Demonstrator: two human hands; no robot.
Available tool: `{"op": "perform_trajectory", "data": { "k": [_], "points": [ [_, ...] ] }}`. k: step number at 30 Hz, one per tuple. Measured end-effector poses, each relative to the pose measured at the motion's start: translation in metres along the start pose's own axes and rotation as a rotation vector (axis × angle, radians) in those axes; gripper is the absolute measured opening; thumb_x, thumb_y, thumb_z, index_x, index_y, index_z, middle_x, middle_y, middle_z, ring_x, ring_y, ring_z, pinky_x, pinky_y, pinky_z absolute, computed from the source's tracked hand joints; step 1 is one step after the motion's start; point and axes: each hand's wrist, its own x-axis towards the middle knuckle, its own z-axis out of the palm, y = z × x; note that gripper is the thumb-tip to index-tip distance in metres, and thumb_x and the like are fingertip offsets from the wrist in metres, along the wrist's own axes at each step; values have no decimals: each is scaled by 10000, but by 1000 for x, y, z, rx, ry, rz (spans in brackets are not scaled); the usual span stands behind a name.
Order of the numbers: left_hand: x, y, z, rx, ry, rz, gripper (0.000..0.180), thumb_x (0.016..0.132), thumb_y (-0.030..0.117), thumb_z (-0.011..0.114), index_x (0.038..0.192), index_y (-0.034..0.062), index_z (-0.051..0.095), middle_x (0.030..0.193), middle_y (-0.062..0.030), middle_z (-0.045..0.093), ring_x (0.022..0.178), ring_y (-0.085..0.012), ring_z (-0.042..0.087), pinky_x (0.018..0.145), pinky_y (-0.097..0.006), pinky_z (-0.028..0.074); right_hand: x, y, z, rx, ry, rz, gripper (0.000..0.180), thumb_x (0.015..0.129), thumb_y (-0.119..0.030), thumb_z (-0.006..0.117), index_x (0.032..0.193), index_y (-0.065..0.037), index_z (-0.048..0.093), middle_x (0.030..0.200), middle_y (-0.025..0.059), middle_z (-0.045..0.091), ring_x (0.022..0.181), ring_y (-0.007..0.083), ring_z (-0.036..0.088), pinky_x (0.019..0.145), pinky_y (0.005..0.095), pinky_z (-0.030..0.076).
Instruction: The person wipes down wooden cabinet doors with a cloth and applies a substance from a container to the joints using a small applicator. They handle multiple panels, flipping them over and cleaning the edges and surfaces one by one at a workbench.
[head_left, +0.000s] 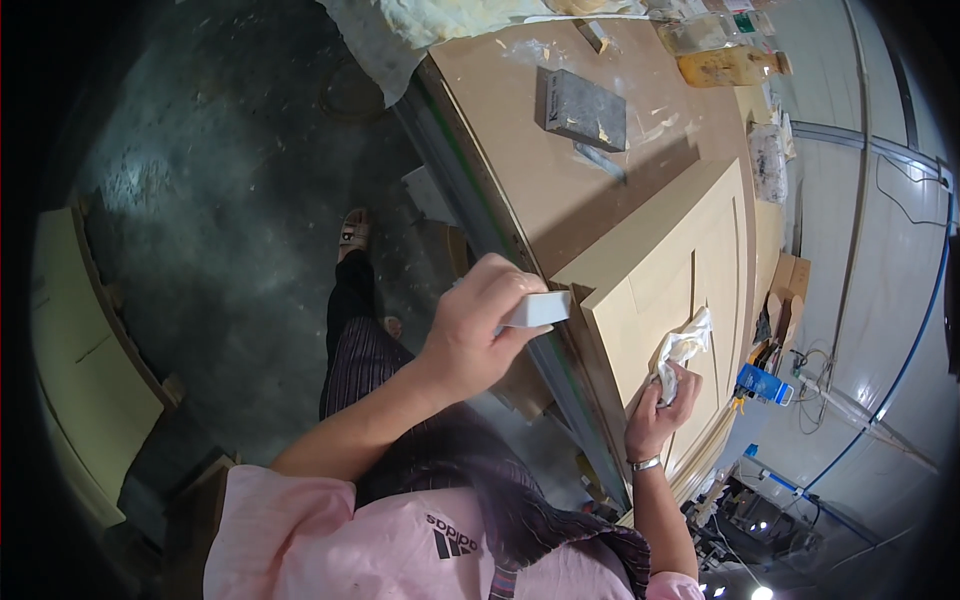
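Note:
My left hand is closed around a small light-grey block, which looks like a sanding block. It is held beside the near left corner of a pale wooden panel door with recessed sections. My right hand grips a crumpled white rag over the face of that door, and the fingers are bunched in the cloth. A wristband sits on the right wrist. The door lies on a brown-topped workbench, and the underside of the rag is hidden.
A larger dark-grey block sits on the bench beyond the door. Bottles, one with amber liquid, stand at the far right. A blue container is right of the door. Pale panels stand at far left on the dark floor.

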Motion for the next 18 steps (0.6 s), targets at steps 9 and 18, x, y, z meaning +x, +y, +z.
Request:
{"op": "perform_trajectory", "data": {
  "k": [9, 18],
  "points": [
    [5, -3, -5, 16, -19, -1, 332, 714, -37, 825, 998, 5, 657, 953, -120, 631, 836, -265, 655, 705, -341, 520, 1, 0, 2, 1, 6, -5, 359, 755, 30, 515, 1099, 8, 617, 959, 168, 496, 867, 333, 528, 819, 415, 450],
    [48, 6, -47, 192, 38, 23, 294, 727, -48, 799, 983, 16, 669, 929, -112, 625, 800, -256, 645, 658, -329, 518, 74, -115, 7, 32, -185, -517, 538, 742, -230, 756, 1257, -92, 683, 1238, 205, 569, 1083, 355, 553, 897, 475, 463]
  ]
}}
